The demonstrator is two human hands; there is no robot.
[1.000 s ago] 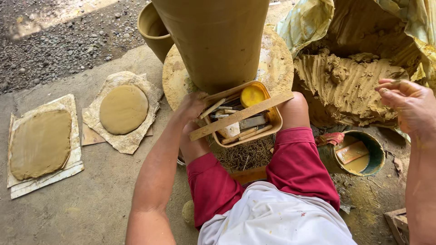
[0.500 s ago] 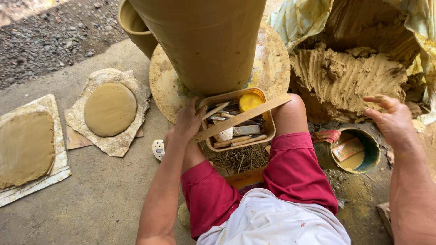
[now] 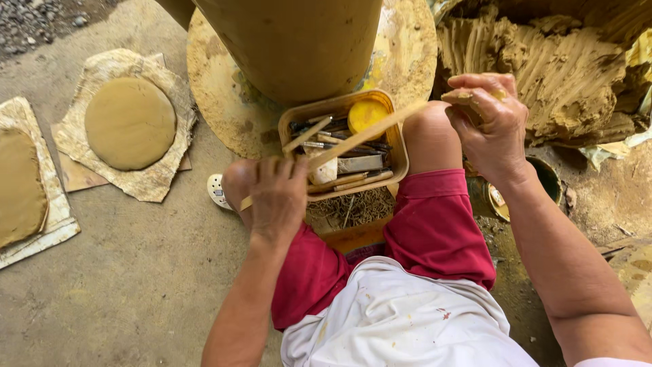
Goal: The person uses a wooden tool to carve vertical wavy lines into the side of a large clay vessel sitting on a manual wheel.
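Wooden stick [image 3: 353,139], long and flat, sits in the left grip [image 3: 277,197]; right grip [image 3: 489,122] pinches wet clay [image 3: 462,98].

The tall clay pot [image 3: 292,41] is cut off by the top edge.

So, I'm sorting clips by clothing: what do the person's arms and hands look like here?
Both forearms are bare, no gloves, watch or rings visible. The right hand is smeared with wet clay on the fingers; the left hand looks cleaner. A white sleeve edge shows at the right arm.
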